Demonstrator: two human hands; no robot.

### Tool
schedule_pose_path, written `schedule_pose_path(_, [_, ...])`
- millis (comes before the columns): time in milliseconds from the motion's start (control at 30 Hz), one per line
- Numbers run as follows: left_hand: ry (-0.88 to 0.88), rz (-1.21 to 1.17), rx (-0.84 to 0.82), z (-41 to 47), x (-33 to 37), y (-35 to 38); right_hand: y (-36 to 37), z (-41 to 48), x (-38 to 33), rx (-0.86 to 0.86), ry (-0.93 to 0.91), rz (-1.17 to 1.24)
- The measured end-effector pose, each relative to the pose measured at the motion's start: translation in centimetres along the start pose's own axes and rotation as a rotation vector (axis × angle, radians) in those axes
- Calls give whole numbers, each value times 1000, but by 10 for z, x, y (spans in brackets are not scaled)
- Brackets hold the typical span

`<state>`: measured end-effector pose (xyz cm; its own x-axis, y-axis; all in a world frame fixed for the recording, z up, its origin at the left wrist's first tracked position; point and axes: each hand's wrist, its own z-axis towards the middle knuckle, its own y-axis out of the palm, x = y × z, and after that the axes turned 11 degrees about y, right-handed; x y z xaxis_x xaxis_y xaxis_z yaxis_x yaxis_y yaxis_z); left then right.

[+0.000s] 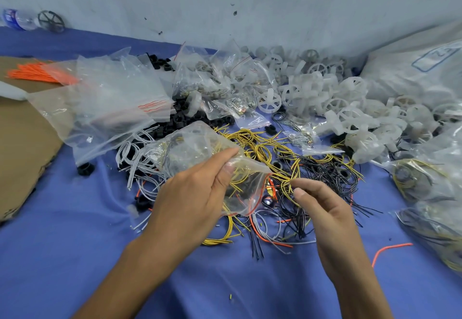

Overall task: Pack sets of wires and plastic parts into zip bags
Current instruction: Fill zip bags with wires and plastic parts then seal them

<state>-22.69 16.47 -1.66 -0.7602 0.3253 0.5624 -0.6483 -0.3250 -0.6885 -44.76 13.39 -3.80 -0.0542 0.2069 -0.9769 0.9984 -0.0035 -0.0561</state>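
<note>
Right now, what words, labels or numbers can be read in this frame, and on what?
Nothing reads clearly.
Bottle label: blue and white print, too blurred to read.
Sack: blue boxed mark, characters unreadable.
Cardboard: dark marks at its near edge, too small to tell.
Held bag: red seal line only, no text.
</note>
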Motion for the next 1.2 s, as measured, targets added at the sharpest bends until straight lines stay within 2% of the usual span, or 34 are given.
schedule_pose_path(67, [-1,2,5,0,0,0,-3,2,1,66,-70,-120])
schedule_pose_path(167, [-5,2,4,0,0,0,-4,8,4,199,-278,-571])
schedule_pose_path(300, [-11,-5,3,0,1,0,15,21,12,51,-360,-832])
schedule_pose_path(400, [-10,-3,2,0,2,-1,32,31,20,56,-364,-1181])
schedule_pose_path(467, [-10,1,3,-1,2,-3,38,36,24,75,-328,-1257])
schedule_pose_path(533, [-12,5,0,-2,2,-4,36,37,23,66,-318,-1131])
schedule_pose_path(667, [-13,10,-13,-2,1,-4,17,28,1,88,-199,-428])
schedule_pose_path(767, [-26,-4,-28,-2,3,-1,4,3,-15,-138,-43,-32])
schedule_pose_path(867, [-27,-1,-52,-3,5,4,14,-19,-15,-367,77,18])
schedule_pose_path(1100, [-47,-9,-88,-11,9,-4,89,-9,-14,-509,96,145])
schedule_pose_path(1167, [-49,-14,-99,-12,11,-6,101,3,-22,-468,124,16])
schedule_pose_path(1200, [-50,-17,-97,-12,12,-7,104,12,-27,-433,135,-153])
